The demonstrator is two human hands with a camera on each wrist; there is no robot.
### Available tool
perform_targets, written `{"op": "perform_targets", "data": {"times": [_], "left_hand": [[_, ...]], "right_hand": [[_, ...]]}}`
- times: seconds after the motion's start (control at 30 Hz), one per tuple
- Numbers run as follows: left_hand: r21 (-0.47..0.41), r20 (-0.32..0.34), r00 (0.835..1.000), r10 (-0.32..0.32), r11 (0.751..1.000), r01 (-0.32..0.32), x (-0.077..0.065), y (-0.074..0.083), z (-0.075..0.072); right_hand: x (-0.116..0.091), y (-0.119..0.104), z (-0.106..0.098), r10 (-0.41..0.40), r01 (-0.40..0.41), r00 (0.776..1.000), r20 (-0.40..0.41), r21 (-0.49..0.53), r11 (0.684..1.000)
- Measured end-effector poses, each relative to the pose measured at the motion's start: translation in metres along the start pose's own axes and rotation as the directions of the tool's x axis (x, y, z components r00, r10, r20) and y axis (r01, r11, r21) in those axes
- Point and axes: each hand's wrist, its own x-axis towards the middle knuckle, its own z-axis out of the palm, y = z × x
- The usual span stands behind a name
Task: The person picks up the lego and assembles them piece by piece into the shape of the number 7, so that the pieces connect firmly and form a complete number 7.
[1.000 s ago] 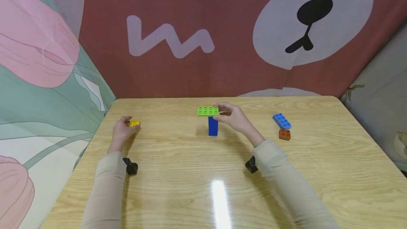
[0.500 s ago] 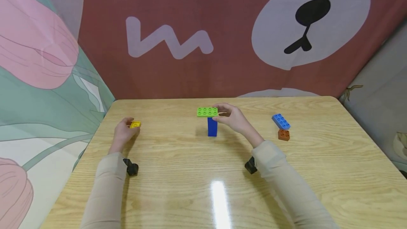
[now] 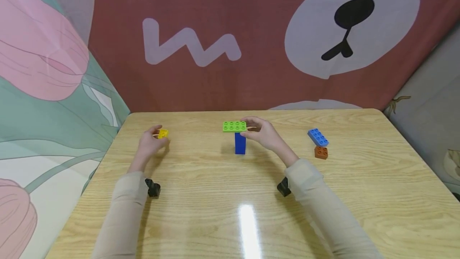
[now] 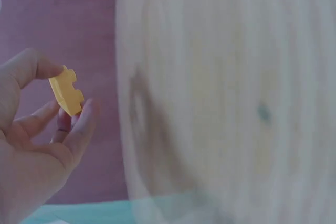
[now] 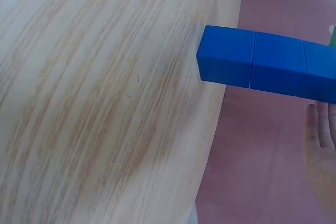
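On the left, my left hand (image 3: pixel 150 145) pinches a small yellow toy brick (image 3: pixel 163 133) between thumb and fingertips. The left wrist view has this yellow brick (image 4: pixel 66 92) tilted, held off the table. Mid-table stands an upright column of stacked blue bricks (image 3: pixel 240 144), topped by a bright green eight-stud brick (image 3: pixel 234 126) that overhangs to the left. At the column's top right, my right hand (image 3: pixel 264 133) holds on with thumb and fingers around the green brick's end. In the right wrist view, fingertips meet the upper blue brick (image 5: pixel 319 72); the thumb is out of sight there.
A blue eight-stud brick (image 3: pixel 318 137) and a brown brick (image 3: pixel 321 152) lie close together on the wooden table (image 3: pixel 201 211), right of the column. Behind the table's far edge hangs a printed cloth (image 3: pixel 201 87). Black wrist mounts (image 3: pixel 153 189) sit below the wrists.
My left hand has moved right and slightly away from me with the yellow brick, which has turned in the fingers. The right hand and the column have stayed put.
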Motion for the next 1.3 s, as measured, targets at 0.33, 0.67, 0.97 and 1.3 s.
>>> {"op": "perform_targets", "data": {"times": [0.33,0.67,0.97,1.3], "left_hand": [[-0.150,0.098,0.992,0.074,0.987,-0.059,-0.001,0.029,0.011],[-0.349,0.149,0.979,0.139,0.934,-0.080,-0.009,0.059,0.027],[-0.411,0.169,0.972,0.163,0.908,-0.080,-0.016,0.076,0.043],[-0.429,0.230,0.956,0.184,0.900,-0.070,-0.024,0.088,0.055]], "right_hand": [[0.000,0.000,-0.003,-0.012,0.012,1.000,0.002,-0.009,1.000],[0.003,-0.002,-0.003,-0.018,0.018,1.000,0.004,-0.001,1.000],[0.002,-0.001,-0.002,-0.033,0.033,0.999,0.004,-0.003,0.999],[0.001,0.001,-0.001,-0.039,0.039,0.999,0.007,-0.012,0.999]]}}
